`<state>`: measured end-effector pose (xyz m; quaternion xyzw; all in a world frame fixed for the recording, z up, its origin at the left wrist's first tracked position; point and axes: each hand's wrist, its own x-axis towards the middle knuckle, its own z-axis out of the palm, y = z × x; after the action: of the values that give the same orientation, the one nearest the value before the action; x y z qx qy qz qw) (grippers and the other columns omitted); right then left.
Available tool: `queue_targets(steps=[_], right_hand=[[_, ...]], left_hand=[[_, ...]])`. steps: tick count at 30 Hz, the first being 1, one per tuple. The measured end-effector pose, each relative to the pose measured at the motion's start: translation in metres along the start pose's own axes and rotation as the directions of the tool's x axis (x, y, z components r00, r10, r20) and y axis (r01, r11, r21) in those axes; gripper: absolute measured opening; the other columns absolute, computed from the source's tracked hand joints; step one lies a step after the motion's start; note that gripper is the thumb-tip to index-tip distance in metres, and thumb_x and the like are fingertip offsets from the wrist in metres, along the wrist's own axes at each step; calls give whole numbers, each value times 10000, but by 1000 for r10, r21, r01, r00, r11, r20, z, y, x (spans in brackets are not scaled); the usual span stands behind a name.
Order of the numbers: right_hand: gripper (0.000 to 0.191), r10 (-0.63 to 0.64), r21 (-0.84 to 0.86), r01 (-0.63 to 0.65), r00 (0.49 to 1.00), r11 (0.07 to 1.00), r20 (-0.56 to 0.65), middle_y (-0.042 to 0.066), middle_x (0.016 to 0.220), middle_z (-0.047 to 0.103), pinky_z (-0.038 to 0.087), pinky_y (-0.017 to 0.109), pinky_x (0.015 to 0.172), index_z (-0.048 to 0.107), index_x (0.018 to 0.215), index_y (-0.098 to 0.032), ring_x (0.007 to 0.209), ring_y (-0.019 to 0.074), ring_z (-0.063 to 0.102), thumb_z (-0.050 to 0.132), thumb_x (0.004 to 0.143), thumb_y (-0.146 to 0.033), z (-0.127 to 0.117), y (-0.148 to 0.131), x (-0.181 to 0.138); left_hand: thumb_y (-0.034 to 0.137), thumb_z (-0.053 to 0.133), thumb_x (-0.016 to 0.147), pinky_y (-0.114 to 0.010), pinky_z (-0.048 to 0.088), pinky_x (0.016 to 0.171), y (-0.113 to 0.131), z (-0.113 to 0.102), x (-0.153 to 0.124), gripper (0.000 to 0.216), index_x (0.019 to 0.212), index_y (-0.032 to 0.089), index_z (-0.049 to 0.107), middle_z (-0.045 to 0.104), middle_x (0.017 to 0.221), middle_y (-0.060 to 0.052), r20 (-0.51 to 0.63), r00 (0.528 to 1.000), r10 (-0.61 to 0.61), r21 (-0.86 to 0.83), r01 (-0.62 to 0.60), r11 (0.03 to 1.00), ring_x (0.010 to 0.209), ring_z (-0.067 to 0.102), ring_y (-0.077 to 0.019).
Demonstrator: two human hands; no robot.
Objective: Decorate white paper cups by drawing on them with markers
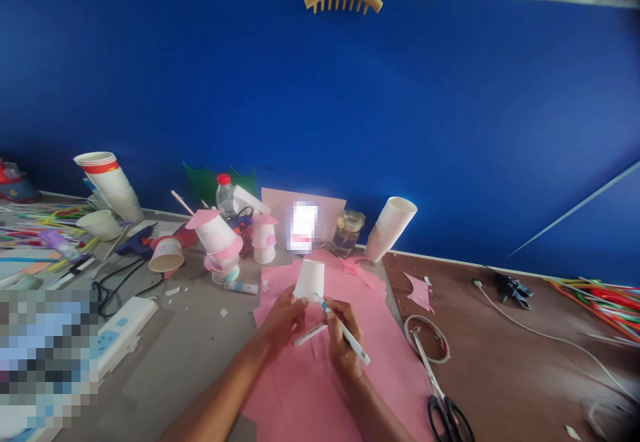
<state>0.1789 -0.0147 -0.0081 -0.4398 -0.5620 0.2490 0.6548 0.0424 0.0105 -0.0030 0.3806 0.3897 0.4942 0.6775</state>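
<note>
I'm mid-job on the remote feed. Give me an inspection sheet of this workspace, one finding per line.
Surface: grey-and-brown tabletop, partly under a large pink paper sheet.
Job's things: tapered white paper cup; slim white pen with a blue section, tip at the cup, contact unclear.
Clutter: black-handled metal scissors, leaning stack of white paper cups, pink paper scrap.
Hands: left hand holds the cup; right hand grips the pen.
Cables: thin white cable right; black cables near the long white power strip left.
Surroundings: blue upright panel behind.
</note>
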Motion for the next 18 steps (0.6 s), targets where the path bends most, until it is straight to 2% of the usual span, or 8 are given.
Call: queue_targets(steps=[7, 13, 18], right_hand=[[110, 11, -39, -10, 1000, 999, 14, 60, 915, 703, 509, 300, 613, 620, 886, -221, 753, 192, 655, 512, 869, -236, -1, 6, -2], [114, 20, -14, -20, 999, 1000, 41, 39, 834, 708, 505, 301, 589, 604, 814, -219, 601, 159, 616, 498, 838, -184, -4, 2, 0], [112, 68, 36, -68, 998, 997, 6, 50, 870, 700, 500, 289, 556, 607, 815, -201, 535, 122, 558, 500, 847, -204, -3, -4, 2]], left_hand=[[417, 676, 770, -193, 281, 460, -1, 0, 0, 342, 985, 171, 573, 427, 531, 79, -16, 1000, 8, 15, -7, 1000, 474, 352, -68], [415, 687, 765, -193, 295, 465, -2, -1, 3, 324, 955, 186, 559, 415, 519, 87, -14, 1000, 6, -17, -6, 1000, 468, 349, -68], [419, 684, 765, -192, 294, 471, 0, 0, 1, 334, 963, 180, 562, 416, 532, 85, -5, 1000, 2, -10, -2, 1000, 474, 352, -66]])
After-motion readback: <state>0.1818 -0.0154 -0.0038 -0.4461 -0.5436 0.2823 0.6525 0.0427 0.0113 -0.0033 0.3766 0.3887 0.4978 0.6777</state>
